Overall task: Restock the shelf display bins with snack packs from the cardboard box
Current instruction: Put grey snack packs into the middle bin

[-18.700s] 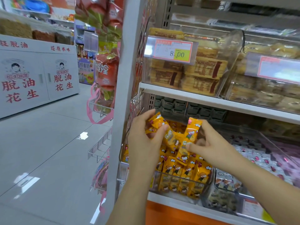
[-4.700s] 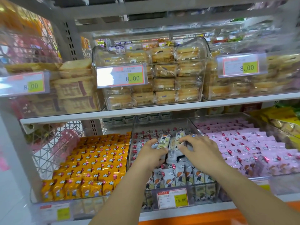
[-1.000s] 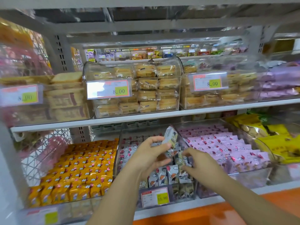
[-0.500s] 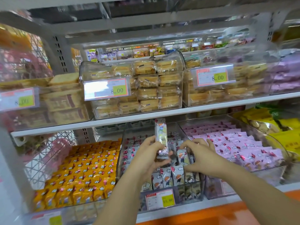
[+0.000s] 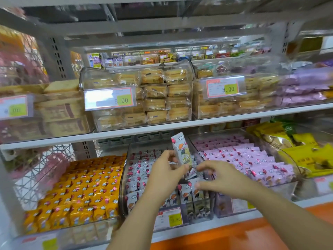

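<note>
Placement was in hand; left hand (image 5: 165,175) pinched a pack (image 5: 181,152) upright at frame centre, above the middle bin (image 5: 123,199); right hand (image 5: 221,179) curled inside it, grip untellable; next, the pack probably needed a gap.

Above the middle bin (image 5: 124,192) the left hand (image 5: 165,175) pinched a grey snack pack (image 5: 181,150) upright; the right hand (image 5: 221,179) curled over its front.

A shop: price tags (image 5: 110,99) on clear, stocked shelf bins (image 5: 93,74).
</note>
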The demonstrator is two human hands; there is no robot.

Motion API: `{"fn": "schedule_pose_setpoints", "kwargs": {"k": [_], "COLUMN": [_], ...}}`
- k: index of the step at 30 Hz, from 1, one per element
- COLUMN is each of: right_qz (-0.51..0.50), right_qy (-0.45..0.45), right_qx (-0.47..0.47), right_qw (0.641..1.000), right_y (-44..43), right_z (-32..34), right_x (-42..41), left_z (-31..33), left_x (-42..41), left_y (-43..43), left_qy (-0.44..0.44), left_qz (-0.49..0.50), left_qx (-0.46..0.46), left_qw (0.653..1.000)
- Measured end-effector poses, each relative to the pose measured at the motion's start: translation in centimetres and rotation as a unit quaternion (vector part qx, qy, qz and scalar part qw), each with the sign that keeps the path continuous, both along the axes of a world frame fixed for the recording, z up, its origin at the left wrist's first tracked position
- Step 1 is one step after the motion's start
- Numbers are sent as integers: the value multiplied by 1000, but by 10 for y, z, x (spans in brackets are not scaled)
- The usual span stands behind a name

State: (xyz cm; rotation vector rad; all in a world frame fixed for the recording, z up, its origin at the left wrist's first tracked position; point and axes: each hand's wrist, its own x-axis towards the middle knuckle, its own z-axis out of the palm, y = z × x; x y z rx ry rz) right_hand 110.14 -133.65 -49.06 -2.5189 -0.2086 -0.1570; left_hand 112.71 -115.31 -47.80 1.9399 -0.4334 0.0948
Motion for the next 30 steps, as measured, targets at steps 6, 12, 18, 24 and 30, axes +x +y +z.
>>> {"fn": "schedule_pose_setpoints", "kwargs": {"k": [6, 12, 18, 24, 30], "right_qz": [57, 50, -16, -8, 21], "right_qy": [-90, -100, -34, 8, -34], "right_qx": [218, 190, 94, -42, -143], "right_qw": [970, 975, 995, 999, 989], "right_y": [-4, -12, -13, -17, -16], "right_z": [31, 25, 10, 10, 9], "right_x": [-6, -4, -5, 2, 3], "left_z": [2, -2, -9, 2, -5], "left_x": [-7, 5, 28, 49, 53], "left_y": [-19, -18, -5, -20, -28], "left_qy": [-32, -64, -69, 46, 70], "left_qz": [-67, -50, 77, 54, 43], "left_qx": [27, 148, 276, 378, 347], "left_qw": [997, 986, 956, 923, 934]}}
